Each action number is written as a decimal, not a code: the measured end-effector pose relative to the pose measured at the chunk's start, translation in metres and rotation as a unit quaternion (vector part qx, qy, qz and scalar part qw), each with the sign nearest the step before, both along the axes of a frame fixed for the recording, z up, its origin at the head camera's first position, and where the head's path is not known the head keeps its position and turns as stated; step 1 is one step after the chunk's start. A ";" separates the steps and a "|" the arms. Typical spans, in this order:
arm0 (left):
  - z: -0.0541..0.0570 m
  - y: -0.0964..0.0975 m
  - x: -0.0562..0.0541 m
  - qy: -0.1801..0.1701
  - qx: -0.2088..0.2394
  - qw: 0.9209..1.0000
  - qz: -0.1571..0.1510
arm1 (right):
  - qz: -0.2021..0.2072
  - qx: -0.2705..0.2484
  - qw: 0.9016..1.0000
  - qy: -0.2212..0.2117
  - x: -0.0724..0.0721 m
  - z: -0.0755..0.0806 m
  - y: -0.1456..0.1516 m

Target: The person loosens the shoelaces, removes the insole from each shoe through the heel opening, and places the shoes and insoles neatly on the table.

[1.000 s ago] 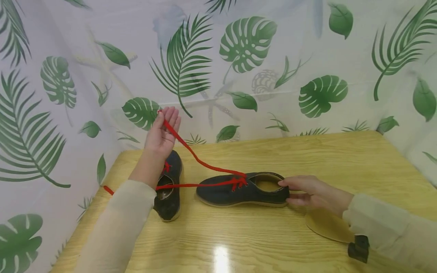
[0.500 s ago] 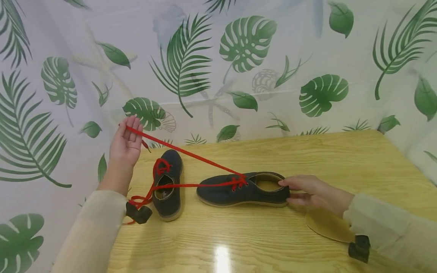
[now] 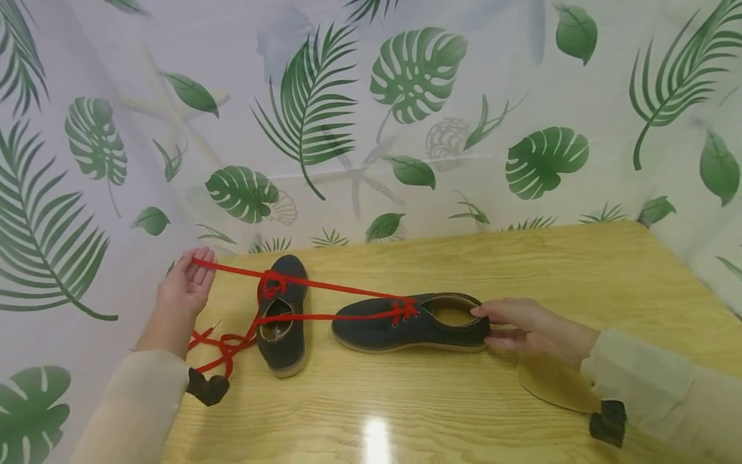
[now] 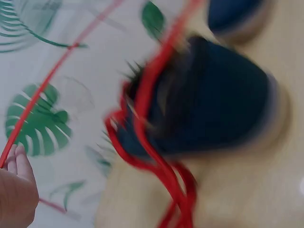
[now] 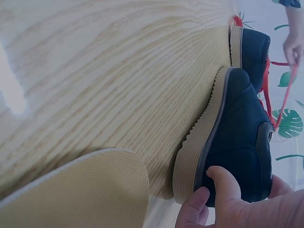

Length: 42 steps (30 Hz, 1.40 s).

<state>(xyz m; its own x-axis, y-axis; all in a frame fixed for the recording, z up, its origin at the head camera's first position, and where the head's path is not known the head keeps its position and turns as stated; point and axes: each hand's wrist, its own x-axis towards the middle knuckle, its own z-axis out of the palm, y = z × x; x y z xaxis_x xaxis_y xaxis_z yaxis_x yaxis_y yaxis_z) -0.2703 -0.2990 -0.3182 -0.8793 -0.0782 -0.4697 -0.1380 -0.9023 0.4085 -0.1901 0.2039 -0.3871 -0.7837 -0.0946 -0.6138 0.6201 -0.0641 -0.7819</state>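
A dark navy shoe [image 3: 377, 338] lies on the table with its toe to the left and red laces through its eyelets. My right hand [image 3: 530, 327] grips its heel, thumb at the collar; the right wrist view shows fingers against the heel [image 5: 237, 166] and sole. At the table's left edge, my left hand [image 3: 184, 283] pinches one red shoelace [image 3: 342, 286], stretched straight from the eyelets. The other lace end [image 3: 315, 316] runs left across the second navy shoe [image 3: 284, 353], which stands toe away from me. That second shoe is blurred in the left wrist view.
Loose red lace [image 3: 226, 348] lies tangled left of the second shoe. A tan insole [image 3: 551, 381] rests beneath the right forearm, near a black wrist camera [image 3: 608, 422]. A leaf-print cloth [image 3: 348, 129] hangs behind the wooden table [image 3: 464, 412].
My left hand has swung left and down with the shoelace, drawing it from slack to straight. More of the second shoe and tangled lace now shows. My right hand stays on the heel.
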 end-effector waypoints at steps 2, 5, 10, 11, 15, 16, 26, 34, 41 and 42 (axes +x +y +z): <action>-0.009 -0.004 0.004 -0.022 -0.031 0.999 -0.007 | 0.001 0.001 1.000 0.000 0.000 0.000 0.000; -0.023 -0.010 0.009 -0.050 -0.075 0.996 -0.018 | 0.003 0.003 1.000 -0.002 0.001 0.000 -0.001; -0.041 -0.014 0.014 -0.052 -0.117 0.991 -0.024 | 0.000 -0.001 1.000 -0.003 0.002 0.000 -0.002; -0.045 -0.014 0.015 -0.050 -0.120 0.991 -0.024 | 0.000 -0.002 1.000 -0.002 0.002 0.000 -0.002; -0.059 -0.012 0.021 -0.062 -0.135 0.988 -0.045 | -0.002 -0.002 1.000 -0.001 0.002 0.000 -0.002; -0.063 -0.012 0.023 -0.070 -0.138 0.987 -0.054 | -0.003 -0.002 1.000 -0.001 0.002 0.000 -0.002; -0.073 -0.015 0.029 -0.104 -0.188 0.964 -0.156 | -0.002 0.000 1.000 0.000 0.002 0.002 -0.001; -0.068 -0.005 0.032 -0.082 -0.232 0.935 -0.257 | 0.001 -0.001 1.000 -0.002 0.001 0.003 -0.001; -0.067 -0.001 0.032 -0.051 -0.279 0.910 -0.301 | 0.005 0.002 1.000 0.001 0.000 0.001 -0.001; -0.067 0.000 0.032 -0.049 -0.280 0.909 -0.304 | 0.006 0.003 1.000 0.001 -0.001 0.001 -0.001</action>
